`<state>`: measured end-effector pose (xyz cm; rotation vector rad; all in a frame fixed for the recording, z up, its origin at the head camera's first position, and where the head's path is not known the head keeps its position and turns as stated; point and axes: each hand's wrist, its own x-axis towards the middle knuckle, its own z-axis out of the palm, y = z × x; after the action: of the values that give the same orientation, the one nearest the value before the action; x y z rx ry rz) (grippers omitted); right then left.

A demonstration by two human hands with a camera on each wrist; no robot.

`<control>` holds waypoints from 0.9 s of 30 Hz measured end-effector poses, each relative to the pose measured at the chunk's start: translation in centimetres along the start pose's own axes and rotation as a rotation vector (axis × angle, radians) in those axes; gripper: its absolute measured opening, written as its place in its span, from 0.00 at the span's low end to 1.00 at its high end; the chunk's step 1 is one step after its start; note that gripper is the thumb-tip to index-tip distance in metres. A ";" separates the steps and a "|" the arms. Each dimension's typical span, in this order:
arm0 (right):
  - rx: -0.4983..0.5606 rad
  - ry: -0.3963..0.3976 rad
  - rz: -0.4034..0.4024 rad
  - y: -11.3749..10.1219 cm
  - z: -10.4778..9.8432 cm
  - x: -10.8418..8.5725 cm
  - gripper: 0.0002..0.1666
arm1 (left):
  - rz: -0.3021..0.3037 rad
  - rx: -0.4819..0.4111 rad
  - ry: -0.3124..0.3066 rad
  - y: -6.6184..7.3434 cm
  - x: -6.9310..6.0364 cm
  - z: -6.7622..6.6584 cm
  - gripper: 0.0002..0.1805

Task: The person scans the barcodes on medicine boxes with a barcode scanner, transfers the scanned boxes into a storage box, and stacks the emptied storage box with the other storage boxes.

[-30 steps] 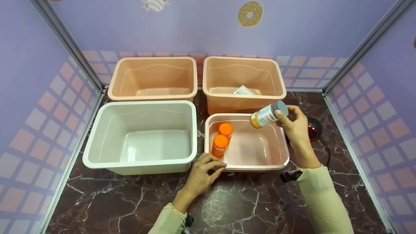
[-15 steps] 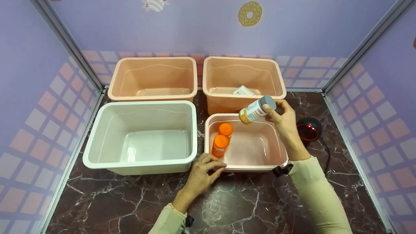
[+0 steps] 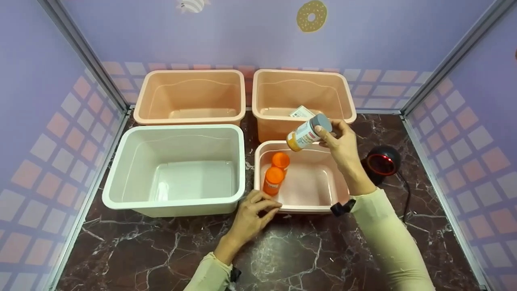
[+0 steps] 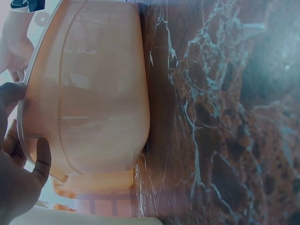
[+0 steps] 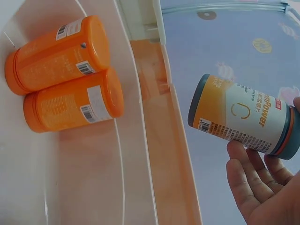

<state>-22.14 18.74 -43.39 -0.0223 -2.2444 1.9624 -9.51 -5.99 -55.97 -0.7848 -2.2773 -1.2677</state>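
Observation:
My right hand (image 3: 342, 145) grips a white and yellow bottle (image 3: 303, 135) by its grey cap, tilted above the back part of the small pink bin (image 3: 313, 209). In the right wrist view the bottle (image 5: 243, 115) shows its printed label and barcode, with the hand (image 5: 272, 192) at its cap end. Two orange bottles (image 3: 273, 182) stand side by side at the left inside that bin. My left hand (image 3: 248, 218) holds the bin's front left rim; the left wrist view shows its fingers (image 4: 43, 157) against the bin's outer wall (image 4: 101, 93).
A white bin (image 3: 173, 202) stands to the left. Behind are two orange bins, the left one (image 3: 190, 121) and the right one (image 3: 278, 125), which holds a small white box (image 3: 301, 112). A black device with a red-lit ring (image 3: 381, 161) and cable stands at the right.
My right hand has moved left and slightly back with the grey-capped bottle, uncovering more of the black device. My left hand has stayed on the rim.

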 end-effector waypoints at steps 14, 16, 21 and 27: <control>0.080 -0.051 0.017 -1.1 2.6 0.9 0.22 | -0.002 -0.014 0.000 0.0 0.0 -0.1 0.08; 0.090 -0.051 0.018 -1.2 2.9 1.0 0.22 | -0.011 -0.012 -0.008 0.0 0.1 -0.1 0.07; 0.079 -0.042 0.036 -1.6 3.7 1.3 0.23 | -0.013 -0.018 -0.006 0.0 0.1 0.0 0.08; 0.090 -0.037 0.034 -1.7 4.7 1.8 0.20 | 0.003 -0.014 0.004 -0.2 0.0 0.1 0.08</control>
<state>-24.32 14.05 -42.10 -0.0142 -2.1890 2.0965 -9.61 -6.01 -56.16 -0.7887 -2.2658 -1.2838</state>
